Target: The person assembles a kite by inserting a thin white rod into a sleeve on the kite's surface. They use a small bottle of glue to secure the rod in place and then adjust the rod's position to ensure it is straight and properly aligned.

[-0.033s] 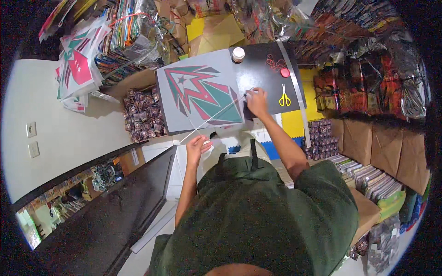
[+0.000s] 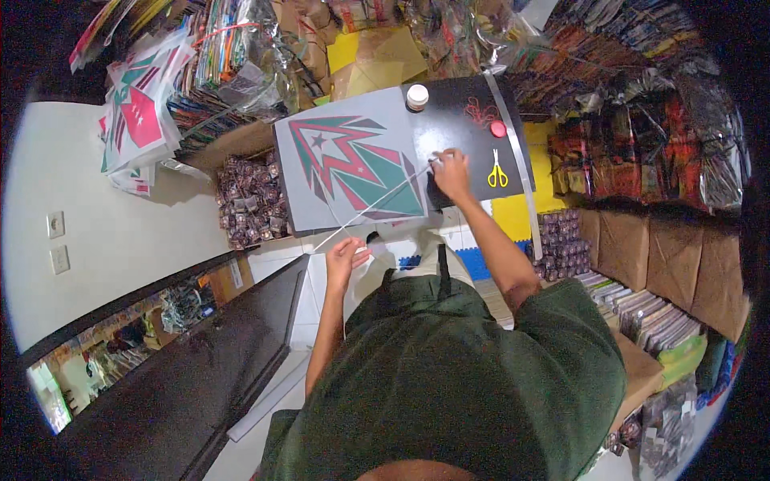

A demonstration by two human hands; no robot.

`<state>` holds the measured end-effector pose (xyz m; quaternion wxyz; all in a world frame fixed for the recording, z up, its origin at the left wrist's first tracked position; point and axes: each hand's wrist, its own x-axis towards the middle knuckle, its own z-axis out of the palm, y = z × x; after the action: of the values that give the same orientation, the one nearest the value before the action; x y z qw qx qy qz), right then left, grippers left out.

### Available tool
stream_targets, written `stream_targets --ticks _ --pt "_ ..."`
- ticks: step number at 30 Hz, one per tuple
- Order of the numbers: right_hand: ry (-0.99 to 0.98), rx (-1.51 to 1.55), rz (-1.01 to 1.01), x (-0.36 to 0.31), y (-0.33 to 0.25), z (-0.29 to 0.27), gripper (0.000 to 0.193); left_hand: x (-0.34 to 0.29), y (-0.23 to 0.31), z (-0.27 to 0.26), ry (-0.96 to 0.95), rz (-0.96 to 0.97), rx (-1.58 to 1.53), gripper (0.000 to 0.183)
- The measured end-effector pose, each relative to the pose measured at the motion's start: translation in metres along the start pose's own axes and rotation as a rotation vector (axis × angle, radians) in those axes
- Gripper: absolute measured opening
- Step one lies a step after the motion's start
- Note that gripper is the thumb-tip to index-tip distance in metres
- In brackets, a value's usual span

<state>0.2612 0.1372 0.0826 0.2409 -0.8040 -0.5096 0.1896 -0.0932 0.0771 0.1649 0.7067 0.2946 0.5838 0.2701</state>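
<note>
A grey sheet [image 2: 301, 199] with a green, red and black pattern and a star lies on the left of a dark board. Diagonally over its lower part runs a thin white stick [image 2: 377, 204]. At its upper right end, my right hand [image 2: 451, 171] is closed, fingertips pinching the stick over the dark board. My left hand [image 2: 345, 255] is just below the sheet's near edge, close under the stick's lower part. Its thumb and fingers are curled together near something small and whitish that I cannot make out.
On the dark board [image 2: 449, 128] are a white-lidded jar [image 2: 417, 97], yellow-handled scissors [image 2: 497, 175], a red lid [image 2: 498, 129] and tangled red thread [image 2: 480, 112]. A metal strip [image 2: 520, 160] crosses its right side. Left stands a box of small wrapped packs [image 2: 250, 200]; bundled sheets surround the table.
</note>
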Motion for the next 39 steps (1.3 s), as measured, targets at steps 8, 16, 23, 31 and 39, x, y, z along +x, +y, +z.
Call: stream_targets --ticks 8,16,23,31,39 --pt "0.087 -0.136 -0.304 0.149 -0.035 -0.037 0.043 -0.003 -0.007 -0.008 0.026 0.023 -0.029 0.028" --pt "-0.215 -0.547 -0.287 0.193 -0.044 -0.037 0.054 -0.016 0.004 0.005 0.104 0.013 -0.048 0.024" --pt "-0.023 -0.34 -0.312 0.179 -0.051 -0.055 0.038 -0.011 -0.002 0.004 0.105 0.01 -0.071 0.024" --pt "-0.041 -0.029 -0.308 0.062 0.037 -0.003 0.033 -0.004 -0.005 0.0 0.065 0.018 -0.056 0.026" --pt "-0.183 0.135 -0.108 0.0 0.044 0.024 0.043 0.001 -0.009 -0.008 0.043 -0.004 -0.015 0.024"
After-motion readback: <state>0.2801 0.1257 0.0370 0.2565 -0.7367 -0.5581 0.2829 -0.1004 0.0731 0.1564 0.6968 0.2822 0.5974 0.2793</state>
